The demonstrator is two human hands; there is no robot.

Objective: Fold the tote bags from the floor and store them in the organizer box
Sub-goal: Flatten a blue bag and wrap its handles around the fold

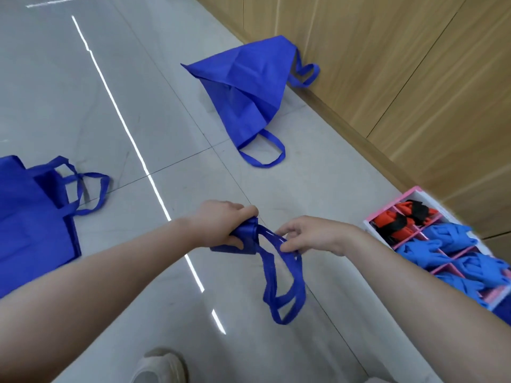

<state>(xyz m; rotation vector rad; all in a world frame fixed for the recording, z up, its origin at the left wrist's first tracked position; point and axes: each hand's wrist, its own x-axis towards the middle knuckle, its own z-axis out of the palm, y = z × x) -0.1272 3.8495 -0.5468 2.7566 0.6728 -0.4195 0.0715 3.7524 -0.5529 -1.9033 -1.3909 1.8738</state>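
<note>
Floor [83, 92] of pale glossy tile filled most of the view, bordered on the right by a wood-panelled wall [401, 64]. One blue tote bag [249, 87] was seen lying crumpled near the wall, its handles spread on the tile. A second blue tote bag [30, 217] was spread flat at the left edge, partly cut off by the frame. The pink organizer box [406, 195] stood at the right by the wall; red-and-black folded bags [398, 221] were packed in its far compartments and blue folded bags [453, 250] in the nearer ones.

Both bare forearms were stretched forward over the tile. The left hand [221, 225] was curled palm-down around a tightly folded blue tote bundle [247, 234], held in the air above the floor. Just beside it, the right hand [312, 234] was seen pinching the bundle's handle straps [282, 286] between thumb and fingertips, and the loops were left hanging below both hands. A light shoe [160, 366] was visible at the bottom edge.
</note>
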